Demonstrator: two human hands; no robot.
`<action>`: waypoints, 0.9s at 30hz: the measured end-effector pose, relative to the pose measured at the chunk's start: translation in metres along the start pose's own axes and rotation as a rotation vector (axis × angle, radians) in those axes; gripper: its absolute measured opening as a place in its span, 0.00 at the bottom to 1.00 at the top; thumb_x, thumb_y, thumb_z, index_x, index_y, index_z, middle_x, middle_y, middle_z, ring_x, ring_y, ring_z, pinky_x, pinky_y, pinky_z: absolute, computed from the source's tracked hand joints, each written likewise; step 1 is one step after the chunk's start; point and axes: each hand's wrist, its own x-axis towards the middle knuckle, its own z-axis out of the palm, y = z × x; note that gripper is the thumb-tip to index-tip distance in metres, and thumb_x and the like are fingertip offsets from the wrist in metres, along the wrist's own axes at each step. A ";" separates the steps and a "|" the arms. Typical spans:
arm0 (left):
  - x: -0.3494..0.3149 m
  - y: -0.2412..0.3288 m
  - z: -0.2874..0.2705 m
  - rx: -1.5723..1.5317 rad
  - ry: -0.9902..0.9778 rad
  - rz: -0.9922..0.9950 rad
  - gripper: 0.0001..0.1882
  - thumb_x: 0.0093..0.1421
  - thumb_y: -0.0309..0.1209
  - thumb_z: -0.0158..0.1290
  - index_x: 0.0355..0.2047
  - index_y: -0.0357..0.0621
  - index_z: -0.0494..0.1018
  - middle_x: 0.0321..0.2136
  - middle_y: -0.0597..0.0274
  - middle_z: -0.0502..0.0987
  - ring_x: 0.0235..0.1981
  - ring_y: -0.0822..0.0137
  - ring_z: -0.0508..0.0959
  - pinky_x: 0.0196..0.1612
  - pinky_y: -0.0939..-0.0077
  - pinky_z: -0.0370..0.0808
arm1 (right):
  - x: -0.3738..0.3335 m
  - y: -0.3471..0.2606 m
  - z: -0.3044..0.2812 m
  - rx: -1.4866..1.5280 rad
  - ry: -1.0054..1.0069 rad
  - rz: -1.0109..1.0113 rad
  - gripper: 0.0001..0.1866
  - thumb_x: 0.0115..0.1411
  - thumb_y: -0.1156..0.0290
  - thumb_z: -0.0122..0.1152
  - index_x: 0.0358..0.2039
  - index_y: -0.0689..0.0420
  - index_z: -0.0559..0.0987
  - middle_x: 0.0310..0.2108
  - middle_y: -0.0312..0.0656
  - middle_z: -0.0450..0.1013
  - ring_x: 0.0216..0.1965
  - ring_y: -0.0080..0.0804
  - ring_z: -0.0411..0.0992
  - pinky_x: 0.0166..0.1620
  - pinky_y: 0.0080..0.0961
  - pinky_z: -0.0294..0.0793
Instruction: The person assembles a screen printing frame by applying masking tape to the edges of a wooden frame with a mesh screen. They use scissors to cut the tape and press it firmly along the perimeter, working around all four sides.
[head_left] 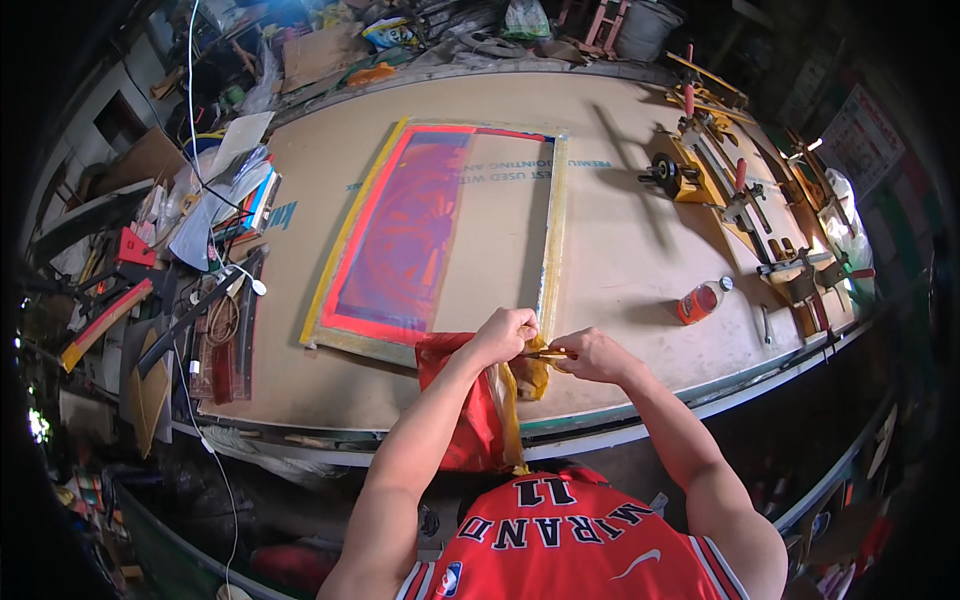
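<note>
A screen-printing frame (551,240) lies on the board, its left part covered by purple mesh (400,225) with a red border. Peeled-back red sheet (470,430) with a yellow edge hangs from the frame's near side over the table edge. My left hand (502,335) is closed, pinching the yellow edge strip at the frame's near right corner. Just right of it, my right hand (596,357) is closed around what look like orange-handled scissors (550,353), pointing left at the strip. My fingers partly hide the tool and the strip.
A bottle with red contents (697,304) stands on the board (620,250) to the right, near a small wrench (767,325). Long clamps (740,200) line the right side. Tools, papers and a white cable (192,90) crowd the left; clutter fills the back.
</note>
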 end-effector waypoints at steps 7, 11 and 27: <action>0.001 0.020 0.000 -0.213 -0.027 -0.007 0.05 0.66 0.23 0.52 0.32 0.38 0.74 0.24 0.72 0.73 0.28 0.80 0.69 0.31 0.80 0.68 | 0.024 0.002 0.034 -0.061 0.050 -0.035 0.19 0.59 0.53 0.61 0.33 0.58 0.80 0.27 0.51 0.78 0.31 0.53 0.77 0.37 0.46 0.77; -0.022 0.035 -0.008 -0.282 0.045 -0.010 0.04 0.67 0.23 0.51 0.33 0.38 0.74 0.26 0.71 0.75 0.30 0.80 0.72 0.34 0.80 0.71 | 0.039 -0.010 0.054 -0.004 0.047 -0.091 0.20 0.59 0.50 0.62 0.36 0.55 0.78 0.26 0.50 0.78 0.28 0.53 0.77 0.33 0.45 0.78; -0.097 0.096 0.021 -0.400 0.141 0.441 0.03 0.66 0.23 0.50 0.39 0.40 0.73 0.30 0.64 0.77 0.31 0.76 0.74 0.39 0.80 0.72 | 0.120 -0.085 0.090 0.095 0.286 -0.333 0.24 0.51 0.65 0.63 0.51 0.51 0.77 0.41 0.50 0.77 0.44 0.50 0.75 0.45 0.41 0.78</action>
